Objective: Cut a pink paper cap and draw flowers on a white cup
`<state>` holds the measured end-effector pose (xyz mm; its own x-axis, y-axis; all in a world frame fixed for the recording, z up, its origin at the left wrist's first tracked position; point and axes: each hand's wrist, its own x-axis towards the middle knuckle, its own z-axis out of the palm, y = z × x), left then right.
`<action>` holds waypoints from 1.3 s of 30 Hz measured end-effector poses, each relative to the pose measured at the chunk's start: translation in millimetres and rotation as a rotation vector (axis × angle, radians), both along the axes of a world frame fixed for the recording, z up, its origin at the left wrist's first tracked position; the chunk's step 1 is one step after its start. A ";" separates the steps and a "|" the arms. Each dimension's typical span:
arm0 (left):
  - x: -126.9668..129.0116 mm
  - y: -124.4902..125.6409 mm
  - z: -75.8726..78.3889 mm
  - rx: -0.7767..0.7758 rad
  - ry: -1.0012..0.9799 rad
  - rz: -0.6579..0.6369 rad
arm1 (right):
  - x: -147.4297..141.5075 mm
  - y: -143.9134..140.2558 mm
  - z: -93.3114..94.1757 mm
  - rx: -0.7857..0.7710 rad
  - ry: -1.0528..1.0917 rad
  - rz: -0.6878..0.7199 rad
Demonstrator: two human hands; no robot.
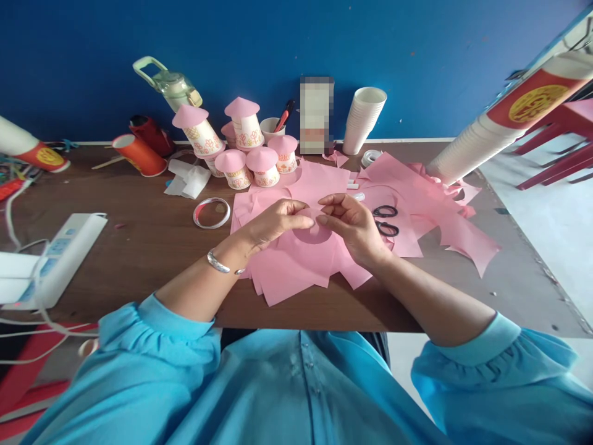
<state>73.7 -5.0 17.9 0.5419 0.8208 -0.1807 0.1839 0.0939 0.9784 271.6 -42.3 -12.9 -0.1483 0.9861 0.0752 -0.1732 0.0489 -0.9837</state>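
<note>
Between my two hands is a small round piece of pink paper point(313, 233), held over a loose pile of pink paper sheets point(296, 272). My left hand point(281, 217) pinches its left side with thumb and fingers. On the other side my right hand point(349, 224) grips the right edge, thumb toward the middle. Black scissor handles point(386, 229) lie just right of my right hand; the blades are hidden. Behind the pile stand several decorated paper cups with pink cone roofs point(263, 161).
A roll of tape point(212, 213) lies left of the paper. Stacked white cups point(364, 120) stand at the back, and a long cup stack point(482, 145) leans at right. A power strip point(69, 259) with cables sits at left. An orange cup point(140, 156) lies tilted near a bottle point(175, 89).
</note>
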 end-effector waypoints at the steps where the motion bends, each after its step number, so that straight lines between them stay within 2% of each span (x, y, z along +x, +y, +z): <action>1: -0.5 0.0 0.4 -0.009 -0.008 0.005 | 0.1 0.0 0.1 0.003 0.000 -0.001; 10: -0.5 2.0 -0.3 0.029 0.019 -0.016 | -0.7 -0.9 -0.7 -0.004 0.037 0.018; 17: -0.6 -1.1 5.2 0.074 0.023 -0.016 | 0.6 -0.8 -0.5 -0.007 0.003 0.009; 20: 0.0 -0.5 4.7 0.046 0.028 -0.024 | 0.3 -1.0 0.0 -0.014 0.015 0.007; 24: -0.2 -0.6 4.8 -0.015 -0.058 -0.036 | 0.3 -0.2 -1.1 -0.003 0.019 -0.042; 28: 2.7 -3.6 5.7 -0.044 -0.096 0.003 | -0.1 0.3 -3.4 0.035 0.016 -0.095; 34: 4.8 -3.7 2.6 -0.029 -0.057 0.047 | -0.8 0.0 -2.4 0.027 0.035 -0.048; 39: 2.5 -3.8 3.1 0.000 -0.006 0.010 | 0.7 0.6 2.8 -0.023 0.007 0.009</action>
<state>76.2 -8.8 21.0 0.5344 0.8264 -0.1775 0.1770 0.0960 0.9795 272.3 -41.6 -10.1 -0.1572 0.9861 0.0532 -0.1803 0.0243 -0.9833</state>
